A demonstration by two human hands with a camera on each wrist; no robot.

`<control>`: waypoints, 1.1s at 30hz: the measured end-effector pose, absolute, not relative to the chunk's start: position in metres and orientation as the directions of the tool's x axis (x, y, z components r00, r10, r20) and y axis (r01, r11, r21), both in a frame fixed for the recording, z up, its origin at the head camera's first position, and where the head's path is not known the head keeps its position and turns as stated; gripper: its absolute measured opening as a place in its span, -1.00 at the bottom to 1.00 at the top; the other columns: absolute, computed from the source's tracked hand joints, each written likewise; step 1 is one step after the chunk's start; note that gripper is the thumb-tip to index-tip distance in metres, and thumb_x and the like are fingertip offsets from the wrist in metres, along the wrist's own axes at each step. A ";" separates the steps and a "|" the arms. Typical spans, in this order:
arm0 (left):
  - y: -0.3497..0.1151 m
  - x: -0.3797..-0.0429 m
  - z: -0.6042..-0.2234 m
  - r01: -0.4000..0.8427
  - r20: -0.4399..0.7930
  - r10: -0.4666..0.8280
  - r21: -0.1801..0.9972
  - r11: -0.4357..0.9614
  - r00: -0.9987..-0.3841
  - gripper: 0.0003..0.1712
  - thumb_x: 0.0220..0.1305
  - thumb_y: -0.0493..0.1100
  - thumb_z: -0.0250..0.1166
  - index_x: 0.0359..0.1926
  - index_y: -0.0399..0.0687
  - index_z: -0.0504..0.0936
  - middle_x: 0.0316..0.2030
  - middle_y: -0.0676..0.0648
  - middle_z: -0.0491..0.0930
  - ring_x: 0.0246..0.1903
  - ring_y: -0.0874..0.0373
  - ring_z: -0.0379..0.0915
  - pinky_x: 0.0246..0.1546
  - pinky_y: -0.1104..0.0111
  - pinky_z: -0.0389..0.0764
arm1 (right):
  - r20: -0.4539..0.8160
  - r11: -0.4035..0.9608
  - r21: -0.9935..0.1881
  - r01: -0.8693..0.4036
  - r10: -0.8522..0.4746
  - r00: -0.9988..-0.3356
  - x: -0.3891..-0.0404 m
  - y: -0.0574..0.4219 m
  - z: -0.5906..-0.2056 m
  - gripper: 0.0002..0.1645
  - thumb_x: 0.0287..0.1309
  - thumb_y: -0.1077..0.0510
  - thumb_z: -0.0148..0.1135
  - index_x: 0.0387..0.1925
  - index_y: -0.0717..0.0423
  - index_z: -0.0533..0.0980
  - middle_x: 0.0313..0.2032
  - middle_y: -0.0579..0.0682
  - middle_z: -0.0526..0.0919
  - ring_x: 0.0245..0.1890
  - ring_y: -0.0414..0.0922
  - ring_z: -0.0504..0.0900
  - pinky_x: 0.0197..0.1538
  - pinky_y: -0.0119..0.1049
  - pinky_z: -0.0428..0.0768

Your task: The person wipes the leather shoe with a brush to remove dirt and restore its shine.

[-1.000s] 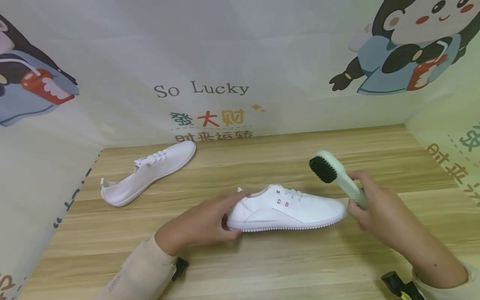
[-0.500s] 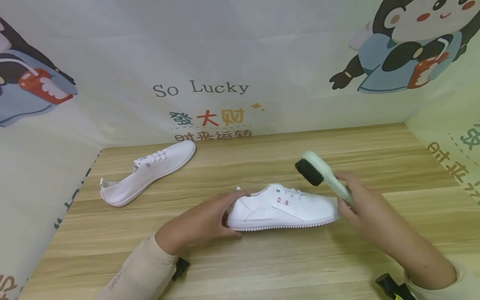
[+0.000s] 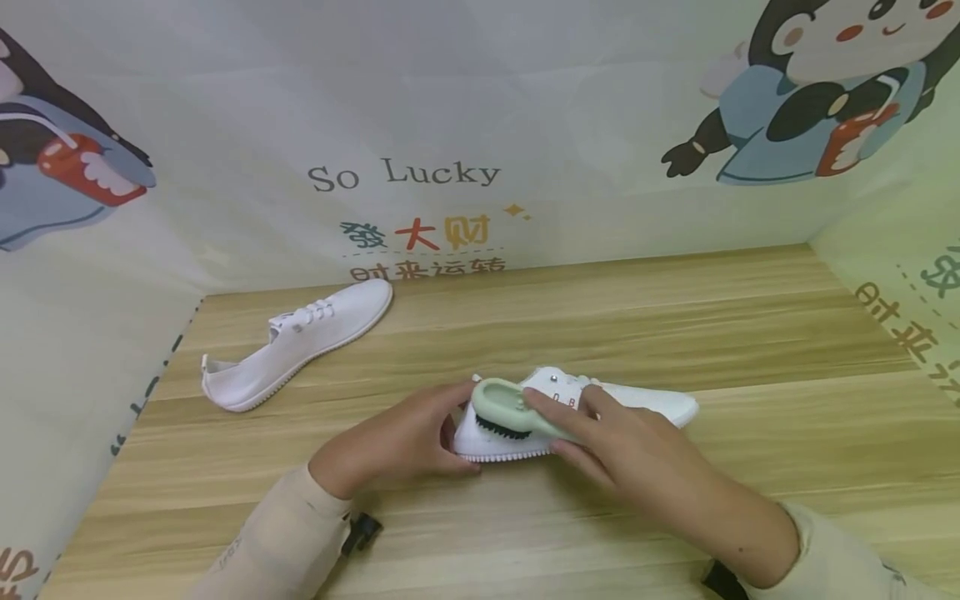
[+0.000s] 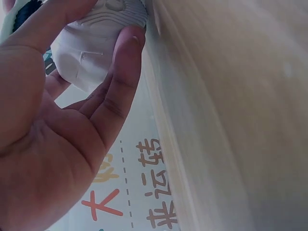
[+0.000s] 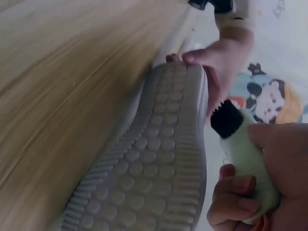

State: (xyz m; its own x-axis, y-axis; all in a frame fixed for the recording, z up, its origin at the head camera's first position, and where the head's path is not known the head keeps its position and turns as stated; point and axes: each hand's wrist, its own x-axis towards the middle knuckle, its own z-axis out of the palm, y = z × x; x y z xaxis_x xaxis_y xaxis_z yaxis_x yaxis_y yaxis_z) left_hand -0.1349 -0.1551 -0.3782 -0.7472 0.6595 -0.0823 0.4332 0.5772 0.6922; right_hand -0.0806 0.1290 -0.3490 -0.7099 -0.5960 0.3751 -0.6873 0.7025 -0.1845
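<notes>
White shoe (image 3: 553,384), heel (image 3: 467,437) within left fingers (image 3: 459,392), brush (image 3: 498,402) in right fingers (image 3: 558,411)

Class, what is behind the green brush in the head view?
The held white shoe: its heel side and sole edge show around the brush. The patch right behind the brush is covered.

The mint brush (image 3: 498,398) is sporting smooth plastic over rough black bristles (image 3: 502,428), the nearer white shoe (image 3: 662,402) is looking matt and leather-like above a rubbery, studded sole (image 5: 156,144), the tabletop (image 3: 660,325) is showing satiny wood grain, and the backdrop (image 3: 585,125) is hanging matt and faintly creased.
</notes>
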 end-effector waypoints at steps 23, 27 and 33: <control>-0.154 -0.138 -0.381 0.446 -0.090 0.690 0.703 0.555 -0.718 -0.19 -0.01 -0.15 0.60 0.28 0.08 0.42 -0.19 0.06 0.53 -0.41 0.25 0.50 -0.39 0.42 0.60 | 0.330 0.767 -0.162 -0.620 -0.550 -0.767 -0.069 0.128 -0.352 -0.36 0.19 0.01 0.40 0.29 -0.43 0.47 -0.43 -0.13 0.43 -0.70 -0.34 0.13 -0.60 -0.48 0.22; -0.155 -0.137 -0.380 0.443 -0.100 0.682 0.691 0.572 -0.725 -0.14 0.00 -0.15 0.60 0.32 0.06 0.40 -0.18 0.06 0.52 -0.39 0.26 0.47 -0.36 0.43 0.59 | 0.338 0.777 -0.183 -0.602 -0.526 -0.781 -0.065 0.138 -0.352 -0.32 0.18 0.04 0.40 0.32 -0.43 0.45 -0.44 -0.16 0.40 -0.68 -0.37 0.11 -0.59 -0.49 0.19; -0.158 -0.135 -0.381 0.439 -0.101 0.675 0.687 0.579 -0.731 -0.15 0.01 -0.15 0.59 0.32 0.08 0.39 -0.22 0.06 0.51 -0.41 0.26 0.47 -0.37 0.43 0.59 | 0.321 0.776 -0.199 -0.598 -0.525 -0.788 -0.064 0.137 -0.350 -0.33 0.19 0.01 0.39 0.33 -0.43 0.44 -0.42 -0.17 0.39 -0.69 -0.37 0.11 -0.59 -0.50 0.20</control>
